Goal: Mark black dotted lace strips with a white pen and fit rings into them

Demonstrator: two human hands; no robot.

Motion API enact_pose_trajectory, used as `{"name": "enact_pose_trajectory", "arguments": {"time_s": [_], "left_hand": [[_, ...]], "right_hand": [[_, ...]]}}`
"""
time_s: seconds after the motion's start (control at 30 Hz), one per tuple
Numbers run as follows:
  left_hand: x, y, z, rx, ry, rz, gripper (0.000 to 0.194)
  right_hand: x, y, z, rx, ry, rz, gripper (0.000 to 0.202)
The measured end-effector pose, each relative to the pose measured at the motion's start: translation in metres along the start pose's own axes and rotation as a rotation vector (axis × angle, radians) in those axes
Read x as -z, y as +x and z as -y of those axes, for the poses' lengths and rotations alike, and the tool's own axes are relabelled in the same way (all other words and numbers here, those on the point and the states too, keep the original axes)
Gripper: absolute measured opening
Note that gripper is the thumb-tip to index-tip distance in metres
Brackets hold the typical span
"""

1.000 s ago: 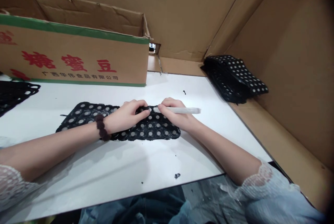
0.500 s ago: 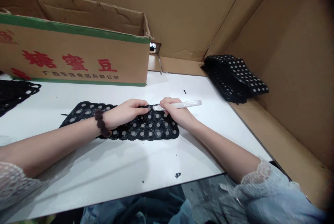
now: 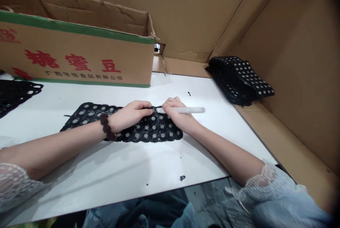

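Observation:
A black sheet with rows of pale round dots (image 3: 150, 127) lies on the white table in front of me. My left hand (image 3: 132, 114), with a dark scrunchie at the wrist, lies across it, its thumb and index finger closed on the far edge. My right hand (image 3: 180, 114) grips a slim white pen-like tool (image 3: 192, 110) at the sheet's far right part. The tool's left end meets the sheet near my left thumb; I cannot make out its tip. The curled fingers of both hands are partly hidden.
A cardboard box with red lettering (image 3: 92, 57) stands at the back left. Stacked black dotted sheets (image 3: 244, 79) lean at the right cardboard wall (image 3: 297, 72). A black piece with holes (image 3: 18, 93) lies left, and small black scraps (image 3: 182, 178) lie on the table (image 3: 127, 174).
The white tool has tilted slightly, its right end a little lower, and the right hand has turned with it. The left hand keeps its place on the sheet. The view has shifted slightly.

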State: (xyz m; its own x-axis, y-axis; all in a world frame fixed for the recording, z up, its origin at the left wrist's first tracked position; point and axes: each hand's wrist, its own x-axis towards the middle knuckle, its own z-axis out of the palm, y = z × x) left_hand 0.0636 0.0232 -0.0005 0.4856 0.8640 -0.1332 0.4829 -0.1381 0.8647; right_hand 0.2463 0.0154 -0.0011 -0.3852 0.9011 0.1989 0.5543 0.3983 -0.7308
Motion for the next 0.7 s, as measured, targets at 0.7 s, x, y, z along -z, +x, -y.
{"name": "enact_pose_trajectory", "arguments": {"time_s": [0.7], "left_hand": [[0.004,-0.001,0.003,-0.154,0.295,-0.037,0.030]], "right_hand": [[0.010,0.008,-0.011,0.025,0.101,0.062,0.033]]}}
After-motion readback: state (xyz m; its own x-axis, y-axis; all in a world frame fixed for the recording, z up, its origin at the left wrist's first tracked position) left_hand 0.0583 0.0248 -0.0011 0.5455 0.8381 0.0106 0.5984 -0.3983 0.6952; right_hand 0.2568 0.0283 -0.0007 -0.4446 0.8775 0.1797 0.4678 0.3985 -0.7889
